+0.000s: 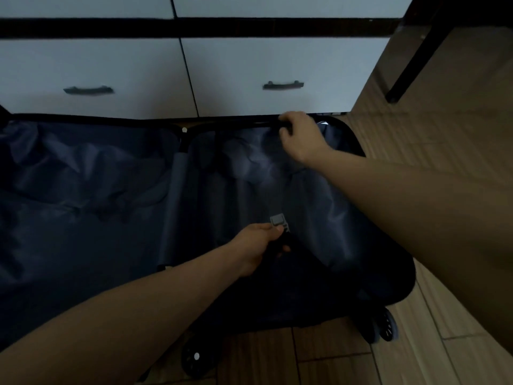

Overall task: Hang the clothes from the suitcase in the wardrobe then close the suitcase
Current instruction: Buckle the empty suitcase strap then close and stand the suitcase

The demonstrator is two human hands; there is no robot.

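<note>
Left hand [256, 245] pinches strap buckle [278, 219]; right hand [301, 137] grips open suitcase [383, 262] rim (far edge)

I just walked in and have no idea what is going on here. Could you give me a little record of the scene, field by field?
Place: tiled floor in front of white drawers
Suitcase: suitcase lies open, dark lining showing in both halves, no clothes visible inside
Left hand: left hand pinches a dark strap by the grey buckle in the right half
Right hand: right hand grips the far rim of the right half
Wheels: wheels at the near end
Stage: suitcase not yet closed
</note>
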